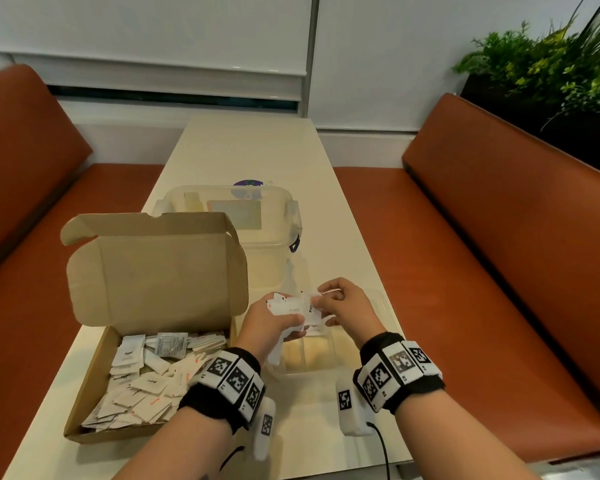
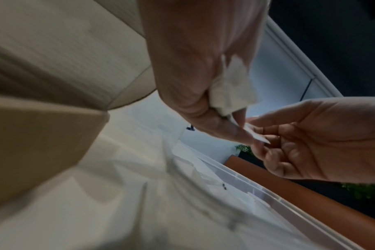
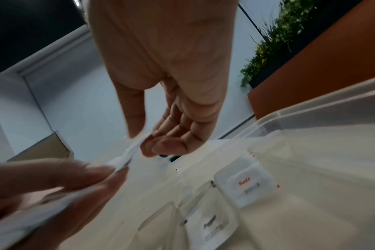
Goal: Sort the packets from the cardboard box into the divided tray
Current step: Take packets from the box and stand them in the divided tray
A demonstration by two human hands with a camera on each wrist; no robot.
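The open cardboard box (image 1: 94,386) lies at the left, filled with several white packets (image 1: 146,382). Over the clear divided tray (image 1: 329,344), my left hand (image 1: 291,318) grips a bunch of white packets (image 1: 293,308). The same bunch (image 2: 231,89) shows in the left wrist view, crumpled in that palm. My right hand (image 1: 321,301) pinches one packet (image 3: 137,147) of the bunch between thumb and fingers. In the tray (image 3: 310,108) a Salt packet (image 3: 246,184) lies in one compartment and a Pepper packet (image 3: 210,225) in the one beside it.
A clear lidded plastic container (image 1: 278,209) stands behind the tray, past the box's raised lid (image 1: 160,265). The cream table (image 1: 257,150) runs between two orange benches (image 1: 499,254). A planter (image 1: 551,74) is at the far right.
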